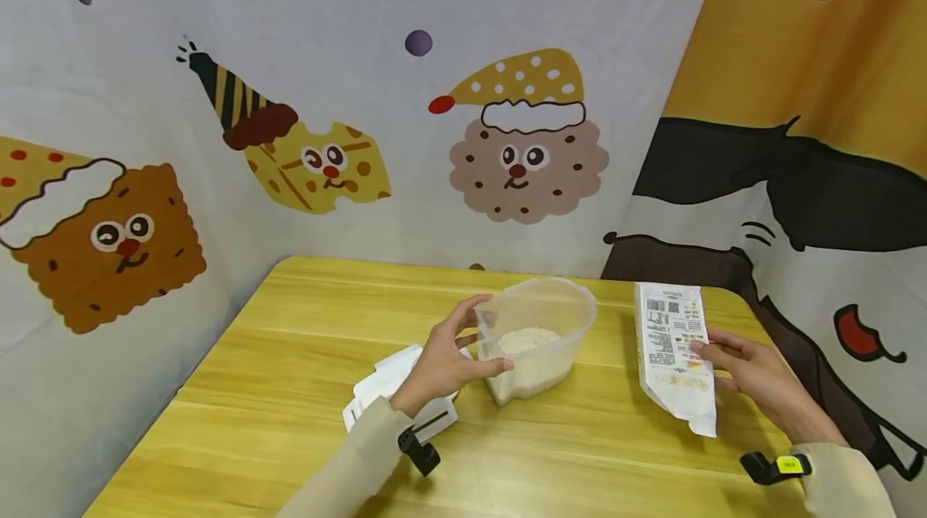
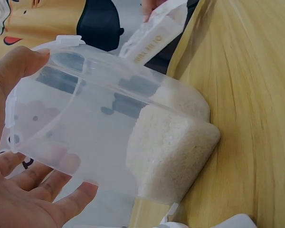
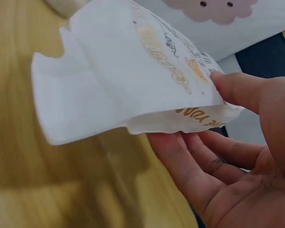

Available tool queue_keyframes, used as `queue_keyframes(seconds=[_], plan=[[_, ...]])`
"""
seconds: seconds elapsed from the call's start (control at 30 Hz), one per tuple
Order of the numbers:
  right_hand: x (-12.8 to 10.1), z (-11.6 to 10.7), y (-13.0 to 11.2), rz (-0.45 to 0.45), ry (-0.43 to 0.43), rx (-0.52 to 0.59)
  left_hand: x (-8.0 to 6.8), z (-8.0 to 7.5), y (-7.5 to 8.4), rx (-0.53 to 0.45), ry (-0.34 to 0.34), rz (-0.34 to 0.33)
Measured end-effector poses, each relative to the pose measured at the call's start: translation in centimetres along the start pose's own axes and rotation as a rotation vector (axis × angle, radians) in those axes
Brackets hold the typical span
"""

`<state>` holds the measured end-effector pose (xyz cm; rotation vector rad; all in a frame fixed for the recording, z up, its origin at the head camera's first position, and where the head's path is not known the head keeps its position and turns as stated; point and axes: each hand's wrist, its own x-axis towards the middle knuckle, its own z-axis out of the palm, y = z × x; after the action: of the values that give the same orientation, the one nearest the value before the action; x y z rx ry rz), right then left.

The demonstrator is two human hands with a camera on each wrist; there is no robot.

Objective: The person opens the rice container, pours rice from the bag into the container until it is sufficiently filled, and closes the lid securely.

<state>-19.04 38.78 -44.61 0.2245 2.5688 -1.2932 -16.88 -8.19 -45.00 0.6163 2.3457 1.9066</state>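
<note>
Your table was the biggest thing under both hands, its far edge running just beyond the tub and the bag, with bare wood stretching away to the outside of your left hand and open room between the two hands.

Your left hand was wrapped around the clear plastic tub: thumb on the rim nearest you, fingers curled round its side. The left wrist view showed the same grip, thumb over the top edge and fingers under the wall of the tub. The tub leaned on the table, and the rice was heaped in its lower end, away from your palm.

Your right hand pinched the white paper bag, thumb on top and fingers beneath its edge; the bag looked flat and slack. It lay just inside that hand, well apart from the tub.

A white lid sat under your left wrist, partly hidden.
</note>
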Motion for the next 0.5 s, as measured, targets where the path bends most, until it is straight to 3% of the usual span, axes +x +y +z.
queue_keyframes(seconds=[0.5], plan=[[0.2,-0.2,2.0,0.096,-0.066,-0.073,-0.1,0.2,-0.2,0.013,0.007,0.008]])
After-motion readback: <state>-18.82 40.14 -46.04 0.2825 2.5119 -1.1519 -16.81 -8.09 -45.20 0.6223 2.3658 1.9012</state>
